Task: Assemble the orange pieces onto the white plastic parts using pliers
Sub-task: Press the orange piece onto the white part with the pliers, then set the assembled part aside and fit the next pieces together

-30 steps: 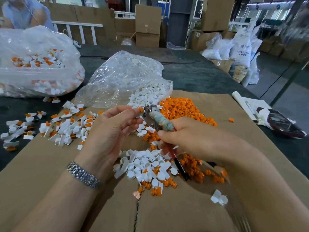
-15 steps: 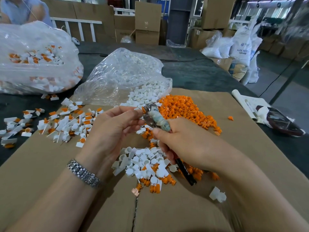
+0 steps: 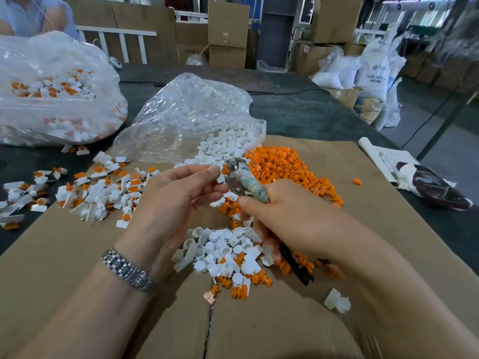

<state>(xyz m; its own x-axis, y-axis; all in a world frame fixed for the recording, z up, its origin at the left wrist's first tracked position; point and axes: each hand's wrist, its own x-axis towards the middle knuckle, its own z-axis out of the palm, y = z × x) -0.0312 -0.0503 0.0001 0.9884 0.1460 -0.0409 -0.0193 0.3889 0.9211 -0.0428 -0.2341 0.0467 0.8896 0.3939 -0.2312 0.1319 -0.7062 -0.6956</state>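
Note:
My left hand (image 3: 178,200) pinches a small white plastic part (image 3: 220,174) with an orange piece at its tip, held up above the cardboard. My right hand (image 3: 290,218) grips the tape-wrapped pliers (image 3: 243,182), whose metal jaws sit against that part. The pliers' dark handle end (image 3: 298,268) sticks out below my palm. A heap of loose orange pieces (image 3: 282,167) lies behind my hands. A pile of white parts (image 3: 223,250) mixed with some orange ones lies under them.
Assembled white-and-orange parts (image 3: 98,190) are scattered at the left. An open clear bag of white parts (image 3: 191,117) and a bigger bag of finished ones (image 3: 51,89) sit behind. The cardboard sheet (image 3: 337,255) covers the dark table. Paper and a dark object (image 3: 430,187) lie right.
Both hands stay together around the part and the pliers with only a small shift. The view has tilted slightly.

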